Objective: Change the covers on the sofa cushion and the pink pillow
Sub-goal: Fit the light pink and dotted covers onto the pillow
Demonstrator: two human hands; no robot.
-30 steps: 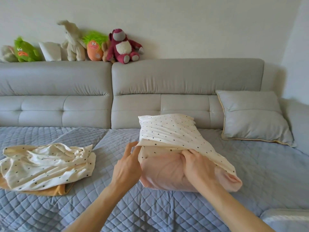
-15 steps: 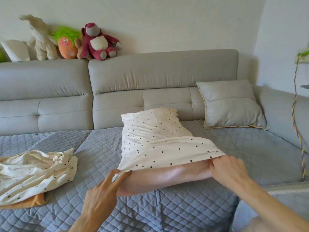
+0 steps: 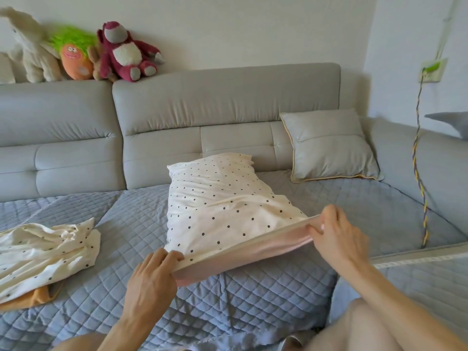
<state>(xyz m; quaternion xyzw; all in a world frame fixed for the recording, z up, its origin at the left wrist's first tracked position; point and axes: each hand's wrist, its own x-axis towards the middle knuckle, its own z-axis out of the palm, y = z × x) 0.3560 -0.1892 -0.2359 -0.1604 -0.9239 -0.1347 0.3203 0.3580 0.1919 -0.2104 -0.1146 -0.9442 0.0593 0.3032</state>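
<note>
The pink pillow lies on the quilted grey sofa seat, near the middle of the view, its far end tipped up against the sofa back. Almost all of it is hidden inside the dotted cream cover; only a narrow pink strip shows along the open near edge, running from near left up to the right. How far the pillow reaches inside the cover cannot be seen.

The left hand grips the near left corner of the cover's opening, fingers curled over the hem with their tips buried in the fabric. The right hand pinches the right corner of the same opening, fingertips bunched on the hem and the pink edge; the thumb is hidden behind the fingers. Between the two hands the hem is pulled taut.

At the left edge a second dotted cream cloth lies crumpled on the seat, cut off by the frame, with an orange-tan piece showing beneath it; what that piece is cannot be told. A grey sofa cushion with yellow piping leans against the sofa back at the far right. Plush toys sit on top of the sofa back at far left, the leftmost partly cropped. A braided cord hangs at the right from a wall fitting too blurred to identify.
</note>
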